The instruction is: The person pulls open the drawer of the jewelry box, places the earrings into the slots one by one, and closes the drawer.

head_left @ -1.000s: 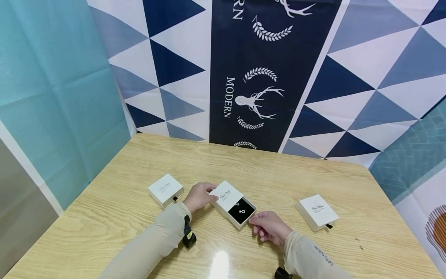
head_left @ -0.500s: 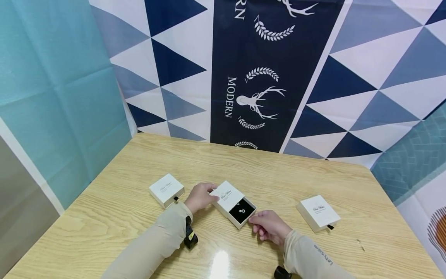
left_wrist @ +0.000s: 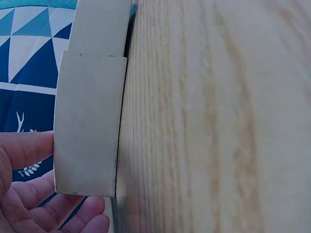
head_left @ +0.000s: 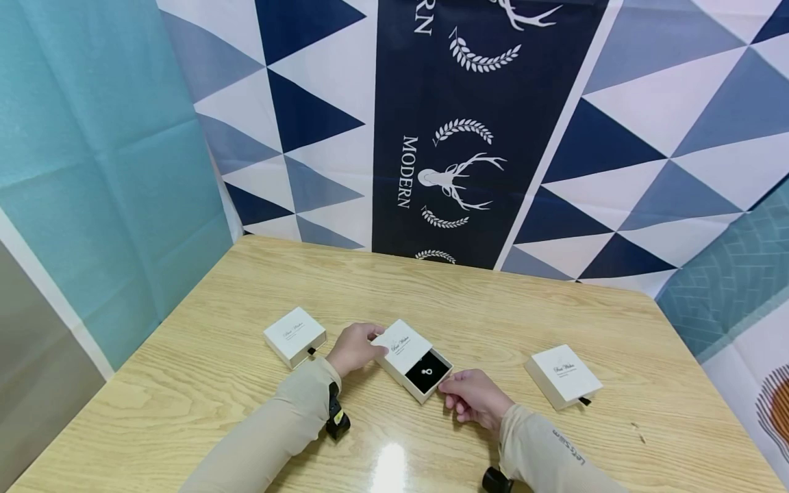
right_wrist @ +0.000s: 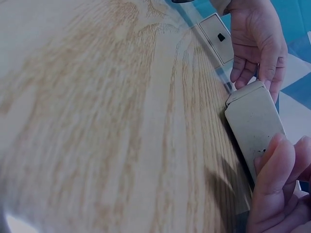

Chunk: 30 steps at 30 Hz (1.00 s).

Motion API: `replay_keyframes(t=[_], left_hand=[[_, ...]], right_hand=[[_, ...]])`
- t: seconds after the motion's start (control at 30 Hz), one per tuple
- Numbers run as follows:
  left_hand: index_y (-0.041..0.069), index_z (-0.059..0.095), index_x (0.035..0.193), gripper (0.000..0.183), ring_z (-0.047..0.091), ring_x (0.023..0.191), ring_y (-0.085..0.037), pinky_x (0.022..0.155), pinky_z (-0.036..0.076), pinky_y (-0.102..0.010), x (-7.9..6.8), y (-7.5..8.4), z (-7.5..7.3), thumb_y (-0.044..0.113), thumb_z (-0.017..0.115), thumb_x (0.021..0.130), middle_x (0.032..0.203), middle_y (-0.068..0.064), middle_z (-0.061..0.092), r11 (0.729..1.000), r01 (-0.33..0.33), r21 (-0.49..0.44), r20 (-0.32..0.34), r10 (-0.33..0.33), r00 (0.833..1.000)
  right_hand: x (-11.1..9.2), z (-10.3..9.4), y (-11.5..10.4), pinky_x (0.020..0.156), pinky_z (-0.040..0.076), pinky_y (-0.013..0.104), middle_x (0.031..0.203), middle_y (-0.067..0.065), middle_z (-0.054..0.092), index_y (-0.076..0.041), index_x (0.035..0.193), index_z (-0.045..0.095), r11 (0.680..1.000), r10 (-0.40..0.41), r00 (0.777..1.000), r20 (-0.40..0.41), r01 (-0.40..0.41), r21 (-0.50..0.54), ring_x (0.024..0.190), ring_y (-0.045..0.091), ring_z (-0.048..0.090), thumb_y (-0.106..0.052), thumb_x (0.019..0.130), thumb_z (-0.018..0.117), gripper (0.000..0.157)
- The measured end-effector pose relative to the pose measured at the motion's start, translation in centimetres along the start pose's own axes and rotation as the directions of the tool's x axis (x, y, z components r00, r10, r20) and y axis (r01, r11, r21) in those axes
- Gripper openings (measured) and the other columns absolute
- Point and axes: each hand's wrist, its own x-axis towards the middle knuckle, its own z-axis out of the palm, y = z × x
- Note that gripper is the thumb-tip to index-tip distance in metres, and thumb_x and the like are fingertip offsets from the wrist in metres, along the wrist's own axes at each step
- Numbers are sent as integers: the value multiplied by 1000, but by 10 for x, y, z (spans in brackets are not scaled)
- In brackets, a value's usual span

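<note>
Box, the square white card one with dark script on its cover (head_left: 402,342): where does it sit?

Flat on the pale wood-grain table (head_left: 481,315), between the person's two hands, its white drawer (head_left: 433,389) partly pulled out toward the near right. A small silvery looped piece of jewellery (head_left: 427,372) lies on the drawer's black lining (head_left: 439,376).

And the left hand (head_left: 353,349)?

It reaches in from the box's left and grips the cover: thumb at the near left edge, the other fingers bent round the rear end, as the left wrist view shows. Behind it, the forearm in its beige fabric sleeve (head_left: 265,428) slants up toward the box.

The right hand (head_left: 473,396)?

Right of the box, low over the table, fingers curled inward. Thumb and forefinger pinch together at the drawer's front edge; whether they hold the edge itself or a tab there cannot be told. Its forearm, also in a beige sleeve (head_left: 548,452), comes in from the near right.

Anything else around the box?

Two more square white card boxes, each with a black tab: one to its left (head_left: 296,335), near the left wrist, the other well to its right (head_left: 562,375).
</note>
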Motion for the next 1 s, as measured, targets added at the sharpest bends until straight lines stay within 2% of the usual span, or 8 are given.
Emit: replay_keyframes(t=[1.0], left_hand=[[-7,63,117,39,61,101,-32,88,49,-43,0,1,-1,6,73,81,107,-20,66,998,-45,47,-1,45,999]], right_hand=[[5,4,-5,43,42,15,56,-2,53,-4,76,55,1000,0,1000,-17,0,-14,43,2,42,-2,88,56,12]])
